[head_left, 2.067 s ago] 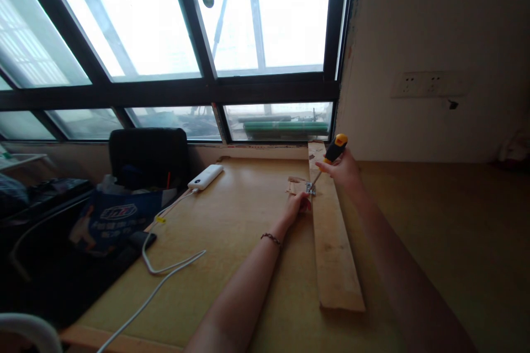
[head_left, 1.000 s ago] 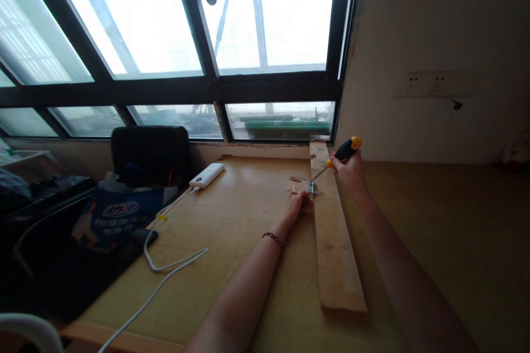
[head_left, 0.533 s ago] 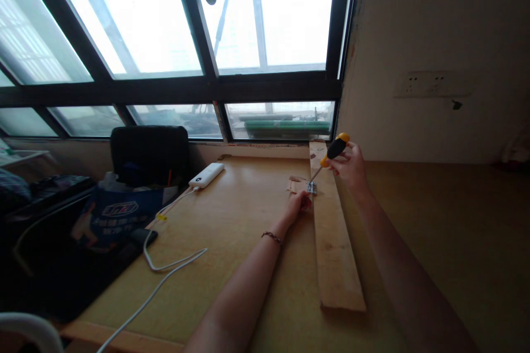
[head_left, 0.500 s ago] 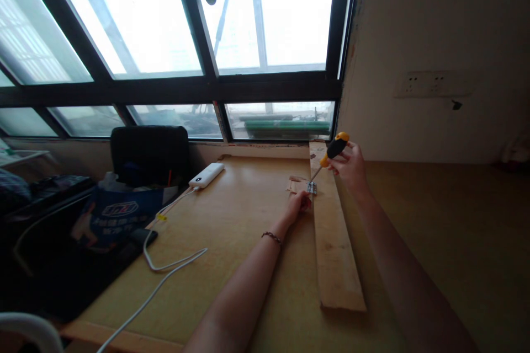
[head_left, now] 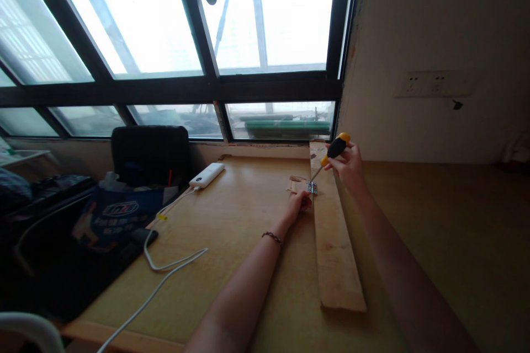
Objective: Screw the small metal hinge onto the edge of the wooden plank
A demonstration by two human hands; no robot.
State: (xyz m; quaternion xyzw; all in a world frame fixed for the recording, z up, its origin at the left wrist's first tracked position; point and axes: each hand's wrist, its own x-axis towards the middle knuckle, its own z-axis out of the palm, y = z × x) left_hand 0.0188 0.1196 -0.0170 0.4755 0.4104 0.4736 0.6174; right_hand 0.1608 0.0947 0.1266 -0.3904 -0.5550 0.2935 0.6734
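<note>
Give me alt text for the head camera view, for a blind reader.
The right hand holds a black-and-yellow screwdriver, tip on a small metal hinge at the left edge of a long wooden plank; the left hand rests beside the hinge.

Black-and-yellow screwdriver (head_left: 334,149), silver hinge (head_left: 312,188), pale wooden plank (head_left: 333,242), white power bank (head_left: 206,175)

pale matt wooden plank (head_left: 334,242), shiny metal hinge (head_left: 312,188), glossy plastic screwdriver handle (head_left: 336,149), smooth matt wooden tabletop (head_left: 232,220).
</note>
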